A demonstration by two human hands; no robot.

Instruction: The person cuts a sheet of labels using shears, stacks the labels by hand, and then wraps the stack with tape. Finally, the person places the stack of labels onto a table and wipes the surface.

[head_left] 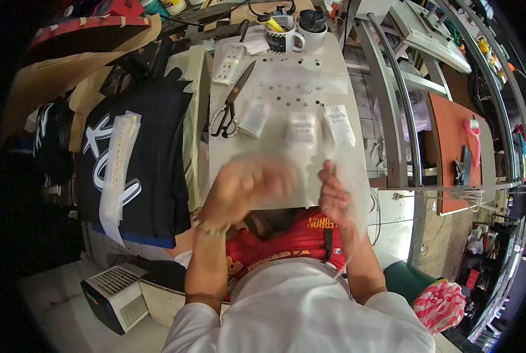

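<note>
The left hand (246,187) was raised over the near edge of the white bench (274,120), blurred by motion, so whether its grip was spread or pressed together could not be told; nothing could be made out inside it. The right hand (333,194) was just to the right of it, its grip pinching the lower edge of a clear plastic sheet (350,176) that rose upward from the fingers and fell past the wrist. Below both hands lay a red garment (301,238) with yellow lettering, bunched against the person's body.

Beyond the grips, farther up the bench, three small clear packets lay in a row: one packet (254,119) above the left hand, a middle packet (301,128) between the two hands' lines, and a third packet (339,125) above the right hand. Left of the first packet rested a pair of scissors (232,105), blades pointing away. At the far end of the bench stood a checkered mug (280,36) and, touching or just beside it, a white mug (313,32). To the left of the left hand, off the bench, hung a black garment (139,153) with white lettering and a pale strip (119,167) lying across it.
</note>
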